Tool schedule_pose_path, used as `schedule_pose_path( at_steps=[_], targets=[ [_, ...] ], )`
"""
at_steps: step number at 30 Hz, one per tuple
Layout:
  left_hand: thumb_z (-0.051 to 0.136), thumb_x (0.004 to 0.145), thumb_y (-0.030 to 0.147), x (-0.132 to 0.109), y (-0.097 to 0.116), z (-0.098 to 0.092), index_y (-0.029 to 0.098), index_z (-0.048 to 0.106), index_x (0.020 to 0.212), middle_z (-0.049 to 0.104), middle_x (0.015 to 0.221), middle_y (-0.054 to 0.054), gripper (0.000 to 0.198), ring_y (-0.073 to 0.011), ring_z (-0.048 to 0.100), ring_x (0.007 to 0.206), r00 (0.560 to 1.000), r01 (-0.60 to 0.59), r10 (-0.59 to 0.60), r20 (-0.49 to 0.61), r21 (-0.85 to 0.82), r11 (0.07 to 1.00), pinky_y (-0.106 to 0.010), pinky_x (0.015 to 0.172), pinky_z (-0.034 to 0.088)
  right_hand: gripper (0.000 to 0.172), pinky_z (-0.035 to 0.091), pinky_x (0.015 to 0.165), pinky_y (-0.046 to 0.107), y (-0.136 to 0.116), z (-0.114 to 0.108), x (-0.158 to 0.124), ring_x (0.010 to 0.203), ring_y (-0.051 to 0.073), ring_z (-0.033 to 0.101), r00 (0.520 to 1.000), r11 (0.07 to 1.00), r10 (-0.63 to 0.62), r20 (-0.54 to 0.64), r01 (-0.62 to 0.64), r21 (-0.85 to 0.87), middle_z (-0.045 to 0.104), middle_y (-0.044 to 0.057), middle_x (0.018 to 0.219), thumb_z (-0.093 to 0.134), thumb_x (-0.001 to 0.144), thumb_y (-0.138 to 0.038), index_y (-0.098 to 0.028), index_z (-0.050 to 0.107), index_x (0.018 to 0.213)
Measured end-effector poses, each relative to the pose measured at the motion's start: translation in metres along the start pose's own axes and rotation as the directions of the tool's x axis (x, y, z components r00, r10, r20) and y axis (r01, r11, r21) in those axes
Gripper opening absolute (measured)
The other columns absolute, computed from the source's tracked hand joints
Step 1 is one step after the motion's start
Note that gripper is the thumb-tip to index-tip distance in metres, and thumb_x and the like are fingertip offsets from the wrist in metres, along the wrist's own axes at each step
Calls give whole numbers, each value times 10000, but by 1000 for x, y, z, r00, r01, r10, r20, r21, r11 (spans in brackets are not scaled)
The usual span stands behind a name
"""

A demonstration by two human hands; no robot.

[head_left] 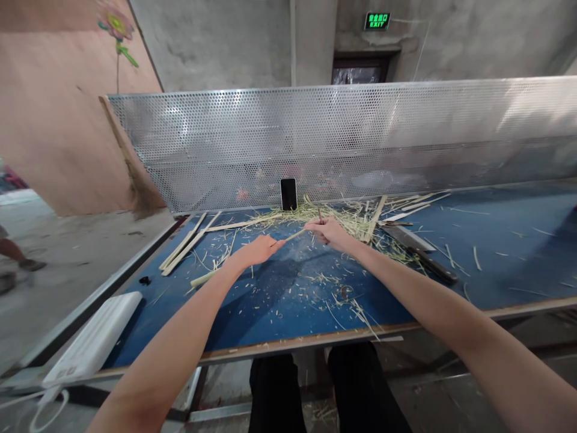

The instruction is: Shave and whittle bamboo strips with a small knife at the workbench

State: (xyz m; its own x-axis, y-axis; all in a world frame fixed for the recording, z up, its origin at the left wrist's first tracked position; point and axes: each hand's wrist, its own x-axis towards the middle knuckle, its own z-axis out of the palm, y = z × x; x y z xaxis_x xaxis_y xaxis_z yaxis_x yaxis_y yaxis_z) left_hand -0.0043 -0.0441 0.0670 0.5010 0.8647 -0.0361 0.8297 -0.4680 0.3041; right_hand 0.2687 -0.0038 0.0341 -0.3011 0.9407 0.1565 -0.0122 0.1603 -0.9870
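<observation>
A thin pale strip [295, 235], like split bamboo, stretches between my two hands above the blue table [288, 270]. My left hand [262, 249] pinches its lower left end, fingers closed. At the upper right end, my right hand [328, 231] is closed on the strip, and a small dark tool [321, 218] pokes up between its fingers; its lower part is mostly hidden. Behind the hands lies a heap of pale green shavings [356, 219].
A phone [288, 194] leans against the perforated metal screen [270, 138]. A cleaver [419, 249] lies at the right. Long strips [189, 243] and a white power strip [97, 337] are at the left. A person's leg [11, 249] shows at the far left edge.
</observation>
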Motion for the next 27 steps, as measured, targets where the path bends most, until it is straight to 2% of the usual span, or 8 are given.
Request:
schedule_pose_path(
  at_steps=[3, 8, 12, 15, 19, 23, 27],
  targets=[
    [299, 1081, 524, -1, 3, 0, 225, 375, 611, 416, 588, -26, 562, -177, 372, 545, 1000, 13, -13, 4, -15, 1000, -356, 635, 275, 206, 133, 433, 288, 0, 3, -1, 432, 74, 196, 999, 996, 41, 9, -41, 85, 284, -88, 496, 820, 809, -353, -164, 749, 850],
    [290, 1085, 513, -2, 6, -1, 226, 338, 610, 402, 581, -20, 556, -163, 329, 536, 1000, 4, -4, -1, -33, 999, -350, 628, 273, 191, 146, 412, 279, 3, 14, 3, 428, 69, 171, 997, 990, 43, -60, -35, 134, 269, -93, 468, 819, 808, -316, -151, 725, 826],
    [306, 1072, 539, -2, 4, 1, 234, 318, 594, 385, 554, -24, 568, -164, 311, 515, 1000, 14, -14, 12, -28, 1000, -351, 614, 274, 189, 168, 409, 278, 8, 10, 10, 431, 78, 170, 981, 994, 55, -184, -35, 106, 278, -97, 455, 810, 811, -320, -156, 719, 830],
    [320, 1058, 575, -2, -1, 1, 234, 330, 594, 421, 555, -38, 576, -172, 337, 500, 999, 42, -42, 19, -13, 999, -355, 602, 276, 221, 193, 427, 283, 8, -10, 12, 432, 86, 213, 962, 999, 20, -272, -28, -25, 353, -75, 453, 801, 821, -348, -140, 744, 866],
    [302, 1056, 581, 1, -9, 3, 227, 357, 617, 459, 587, -44, 567, -174, 364, 511, 1000, 28, -28, 9, 1, 1000, -353, 612, 281, 302, 310, 494, 293, 1, -29, 9, 464, 102, 344, 973, 952, -30, -231, -42, -304, 469, -31, 485, 825, 794, -421, -126, 776, 836],
    [316, 1051, 578, 4, -13, 5, 228, 335, 615, 427, 568, -36, 560, -171, 338, 501, 999, 40, -40, 9, 15, 999, -357, 594, 264, 307, 300, 539, 302, -7, -21, 5, 510, 107, 366, 984, 844, -134, -119, 50, -533, 503, -9, 546, 759, 851, -444, -147, 781, 776],
    [302, 1056, 573, 4, -12, 6, 227, 336, 613, 457, 573, -41, 563, -168, 343, 496, 999, 44, -44, 12, 28, 999, -357, 589, 268, 247, 280, 554, 308, -7, -9, 4, 523, 109, 344, 985, 788, -163, -51, 99, -607, 481, -8, 557, 738, 862, -365, -135, 775, 782]
  ],
)
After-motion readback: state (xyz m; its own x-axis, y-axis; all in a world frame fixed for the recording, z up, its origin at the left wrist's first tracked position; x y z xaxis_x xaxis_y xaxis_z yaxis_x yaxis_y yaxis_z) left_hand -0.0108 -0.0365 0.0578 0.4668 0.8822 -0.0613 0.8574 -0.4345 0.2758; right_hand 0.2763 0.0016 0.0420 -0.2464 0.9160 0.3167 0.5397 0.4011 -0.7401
